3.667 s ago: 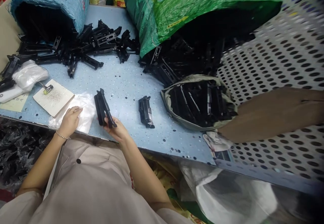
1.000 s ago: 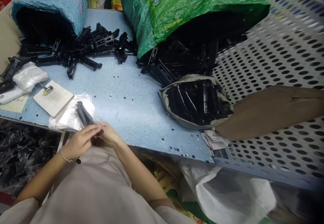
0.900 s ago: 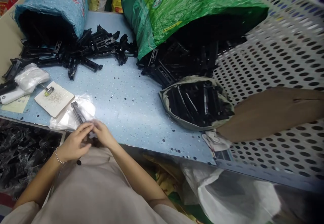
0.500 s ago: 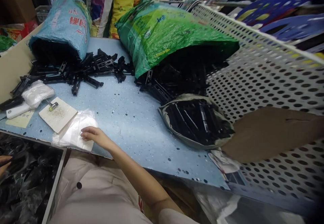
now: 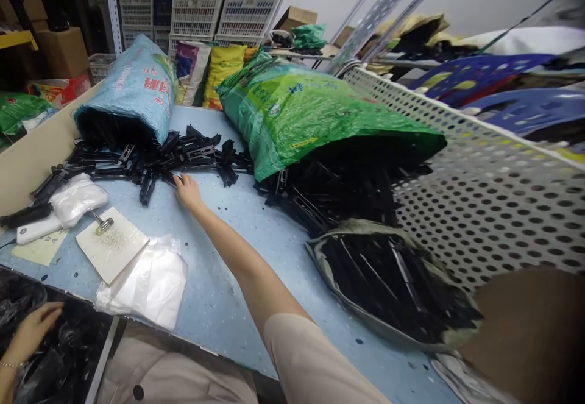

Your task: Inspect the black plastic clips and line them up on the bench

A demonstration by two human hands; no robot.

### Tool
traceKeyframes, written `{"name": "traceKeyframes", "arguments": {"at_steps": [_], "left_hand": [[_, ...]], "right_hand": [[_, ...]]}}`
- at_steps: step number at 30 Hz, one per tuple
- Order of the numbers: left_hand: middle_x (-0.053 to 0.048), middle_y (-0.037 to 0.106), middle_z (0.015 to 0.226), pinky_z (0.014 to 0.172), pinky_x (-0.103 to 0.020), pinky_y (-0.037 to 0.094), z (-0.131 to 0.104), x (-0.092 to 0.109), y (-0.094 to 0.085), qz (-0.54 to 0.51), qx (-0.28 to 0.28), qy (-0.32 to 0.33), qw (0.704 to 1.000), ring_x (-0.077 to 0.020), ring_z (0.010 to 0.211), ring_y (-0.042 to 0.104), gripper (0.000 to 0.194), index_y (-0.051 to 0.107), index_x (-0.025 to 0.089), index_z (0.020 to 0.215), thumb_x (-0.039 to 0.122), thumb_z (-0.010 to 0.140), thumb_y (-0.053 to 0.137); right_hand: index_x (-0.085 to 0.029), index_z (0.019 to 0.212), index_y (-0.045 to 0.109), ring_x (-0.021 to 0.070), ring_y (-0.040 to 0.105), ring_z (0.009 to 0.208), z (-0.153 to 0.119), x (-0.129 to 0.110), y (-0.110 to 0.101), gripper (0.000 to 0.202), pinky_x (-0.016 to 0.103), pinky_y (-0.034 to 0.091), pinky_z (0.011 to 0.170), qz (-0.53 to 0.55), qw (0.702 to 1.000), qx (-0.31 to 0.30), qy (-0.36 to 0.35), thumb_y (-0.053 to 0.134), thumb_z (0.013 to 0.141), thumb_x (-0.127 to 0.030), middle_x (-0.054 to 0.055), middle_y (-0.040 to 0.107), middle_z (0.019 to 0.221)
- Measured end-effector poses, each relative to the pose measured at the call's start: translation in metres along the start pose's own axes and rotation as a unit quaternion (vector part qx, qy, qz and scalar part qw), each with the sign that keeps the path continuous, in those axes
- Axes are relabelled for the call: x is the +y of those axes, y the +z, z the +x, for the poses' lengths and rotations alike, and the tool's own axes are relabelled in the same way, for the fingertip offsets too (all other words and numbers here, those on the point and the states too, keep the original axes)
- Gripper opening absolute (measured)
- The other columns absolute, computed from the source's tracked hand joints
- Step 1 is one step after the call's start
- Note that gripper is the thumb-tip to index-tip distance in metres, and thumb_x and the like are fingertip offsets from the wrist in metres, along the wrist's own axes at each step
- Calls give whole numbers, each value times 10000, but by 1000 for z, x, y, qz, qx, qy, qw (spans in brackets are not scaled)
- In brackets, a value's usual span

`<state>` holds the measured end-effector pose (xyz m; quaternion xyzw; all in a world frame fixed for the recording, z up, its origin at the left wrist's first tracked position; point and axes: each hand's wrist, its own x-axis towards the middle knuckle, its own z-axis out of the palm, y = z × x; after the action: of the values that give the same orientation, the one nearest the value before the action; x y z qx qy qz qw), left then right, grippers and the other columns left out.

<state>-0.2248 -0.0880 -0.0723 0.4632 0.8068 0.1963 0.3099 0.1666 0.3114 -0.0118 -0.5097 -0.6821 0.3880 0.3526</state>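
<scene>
My right hand (image 5: 187,192) is stretched far across the blue table, its fingers closed around the end of a black plastic part (image 5: 168,176) at the front of a loose pile. More of these long, slotted parts (image 5: 201,152) spill from the mouth of a light blue woven sack (image 5: 132,87). At the lower left, my left hand (image 5: 39,328) hovers over a bin of black pieces in clear plastic (image 5: 59,361). Its fingers are loosely extended, with nothing visible in them. A stack of clear plastic bags (image 5: 150,279) lies at the table's front edge.
A green sack (image 5: 315,105) and an olive cloth bag (image 5: 338,294), both holding black parts, lie to the right beside a perforated white panel (image 5: 512,203). A small metal tool (image 5: 104,226) rests on a pale square board (image 5: 112,248). A white handled device (image 5: 39,228) is at left.
My right hand has moved from the plastic bags forward to the pile of black parts. My left hand has let go of a dark piece and come further into view. The camera view has tilted up.
</scene>
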Motion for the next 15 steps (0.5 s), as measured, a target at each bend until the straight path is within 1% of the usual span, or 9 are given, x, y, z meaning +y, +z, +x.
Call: {"name": "traceKeyframes", "arguments": {"at_steps": [3,5,7,8,9,11,12,13,15], "left_hand": [[-17,779,990,750,-439,581,-29,61,13,-108,-115,22,987,-302,896,718,312,738,342,985,541,790,598],[-3,768,934,740,-428,581,-38,108,23,-159,-160,62,972,-265,820,707,279,732,373,1034,520,841,595],[-26,748,893,786,-418,581,-34,158,42,-221,-172,87,956,-237,788,696,308,724,321,1087,502,869,605],[-47,742,951,839,-417,576,-27,183,55,-264,-164,94,946,-234,851,703,352,706,282,1136,503,882,602],[-78,723,1083,914,-420,558,-20,208,69,-317,-146,106,931,-238,970,697,428,657,255,1229,514,895,592],[-130,584,1382,1054,-435,486,-5,254,100,-411,-136,155,888,-256,1221,605,626,482,241,1421,558,892,588],[-142,559,1411,1082,-444,462,0,273,115,-432,-146,165,875,-263,1271,571,668,432,233,1452,574,896,576],[-147,553,1418,1103,-452,442,3,289,127,-434,-157,170,871,-271,1304,544,673,416,227,1458,580,904,563],[-139,552,1421,1148,-461,387,1,310,145,-397,-163,180,885,-284,1362,488,642,430,224,1443,567,915,555]], "right_hand": [[-278,1208,627,273,440,1281,3,4,-9,417,454,284,1110,40,999,-16,14,628,802,-182,85,629,1230],[-237,1190,613,252,556,1139,-17,8,-11,318,421,392,1009,82,995,-37,33,558,877,-224,79,661,1099],[-212,1176,589,229,634,977,-55,10,-6,272,380,482,866,131,987,-73,53,469,942,-282,72,673,990],[-205,1165,579,218,653,900,-80,11,-2,279,359,509,796,155,981,-94,62,423,967,-323,71,676,949],[-197,1157,573,212,661,847,-109,11,3,304,347,525,744,181,974,-117,69,398,977,-368,74,679,926],[-190,1104,572,204,663,779,-167,8,9,373,340,539,699,237,956,-154,83,379,979,-484,69,675,881],[-191,1087,570,205,661,789,-194,5,10,410,344,541,711,293,936,-175,90,387,974,-539,69,671,893],[-195,1051,575,201,653,789,-217,2,8,442,344,537,721,305,931,-177,94,374,974,-581,64,663,882],[-201,999,582,204,629,834,-246,-4,-5,469,359,517,781,241,958,-131,78,354,983,-610,65,644,891]]}}
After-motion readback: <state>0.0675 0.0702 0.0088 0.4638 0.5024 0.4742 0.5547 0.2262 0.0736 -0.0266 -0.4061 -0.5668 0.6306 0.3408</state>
